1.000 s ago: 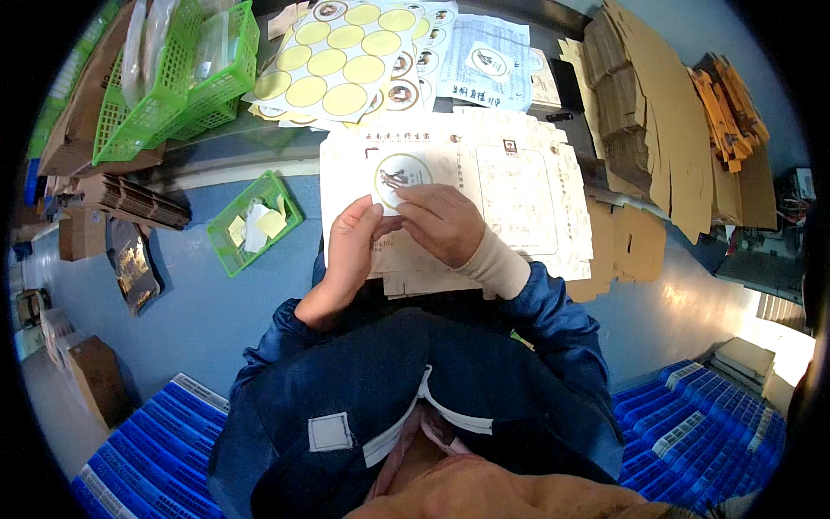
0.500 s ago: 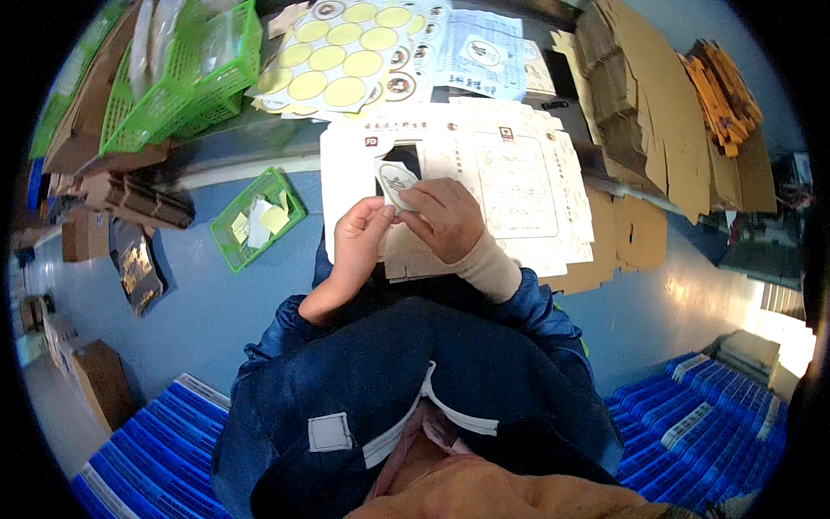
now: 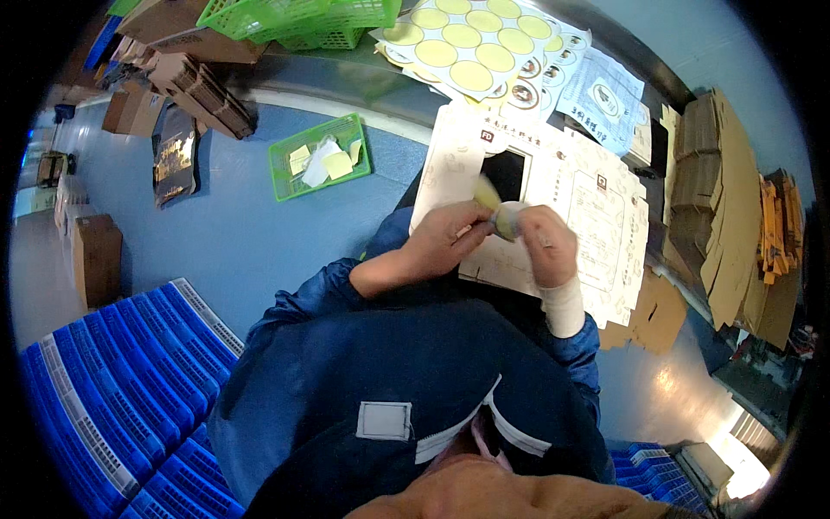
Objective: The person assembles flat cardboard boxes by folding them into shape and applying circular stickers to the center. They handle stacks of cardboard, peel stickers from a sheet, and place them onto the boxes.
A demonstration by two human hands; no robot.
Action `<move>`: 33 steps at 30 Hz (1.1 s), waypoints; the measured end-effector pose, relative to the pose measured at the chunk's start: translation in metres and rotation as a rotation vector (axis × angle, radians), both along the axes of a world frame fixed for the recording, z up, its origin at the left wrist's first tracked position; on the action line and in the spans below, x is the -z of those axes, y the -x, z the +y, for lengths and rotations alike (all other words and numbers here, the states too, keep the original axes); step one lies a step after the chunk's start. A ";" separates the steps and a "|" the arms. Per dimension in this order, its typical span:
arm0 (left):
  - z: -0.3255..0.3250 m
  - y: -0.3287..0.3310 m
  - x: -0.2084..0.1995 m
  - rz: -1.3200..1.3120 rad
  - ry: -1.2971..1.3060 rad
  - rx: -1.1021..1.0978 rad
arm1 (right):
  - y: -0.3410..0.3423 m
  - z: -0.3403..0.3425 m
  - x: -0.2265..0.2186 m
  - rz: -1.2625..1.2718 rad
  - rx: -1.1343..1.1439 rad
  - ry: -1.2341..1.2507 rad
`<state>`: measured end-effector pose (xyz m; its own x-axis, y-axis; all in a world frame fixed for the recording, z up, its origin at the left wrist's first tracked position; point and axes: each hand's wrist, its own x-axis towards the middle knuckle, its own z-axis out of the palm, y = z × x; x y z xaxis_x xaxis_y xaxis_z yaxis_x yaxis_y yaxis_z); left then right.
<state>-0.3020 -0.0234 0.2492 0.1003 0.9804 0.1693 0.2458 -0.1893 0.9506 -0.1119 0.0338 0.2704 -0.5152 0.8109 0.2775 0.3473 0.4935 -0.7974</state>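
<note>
A small sticker (image 3: pixel 488 194), smeared by motion, is between my hands, with yellow backing and a pale part showing. My left hand (image 3: pixel 445 240) is closed, pinching its lower edge between thumb and fingers. My right hand (image 3: pixel 550 246), its wrist in a cream cuff, is closed on the sticker's right side. Whether the backing has come away cannot be made out. Both hands are above a stack of flat, cream-coloured printed carton blanks (image 3: pixel 596 233) in front of me. A dark rectangular window (image 3: pixel 504 173) shows in the top blank, just beyond the sticker.
Sheets of round yellow-backed stickers (image 3: pixel 471 43) lie on the bench beyond, beside a blue-white printed bag (image 3: pixel 603 97). A green basket (image 3: pixel 278 179) with paper scraps stands left. Folded brown cardboard (image 3: pixel 696 190) is stacked right. Blue crates (image 3: pixel 130 372) fill the lower left.
My view has swung, shifting the scene rightward. The sticker, which showed its printed face, has turned and bent, with yellow backing now visible. My right hand has moved from over it to its right side.
</note>
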 end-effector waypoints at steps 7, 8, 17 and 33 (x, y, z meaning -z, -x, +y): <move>0.009 0.134 0.072 -0.493 0.230 -0.691 | -0.065 0.021 -0.015 0.289 0.495 0.048; 0.010 0.161 0.099 -0.538 0.286 -0.752 | -0.074 0.019 -0.018 0.254 0.522 0.007; 0.008 0.316 0.278 -0.099 0.605 -1.290 | -0.081 0.009 -0.020 0.216 0.572 0.081; 0.033 0.026 0.004 0.067 -0.096 0.033 | 0.055 0.028 -0.009 0.051 0.128 0.170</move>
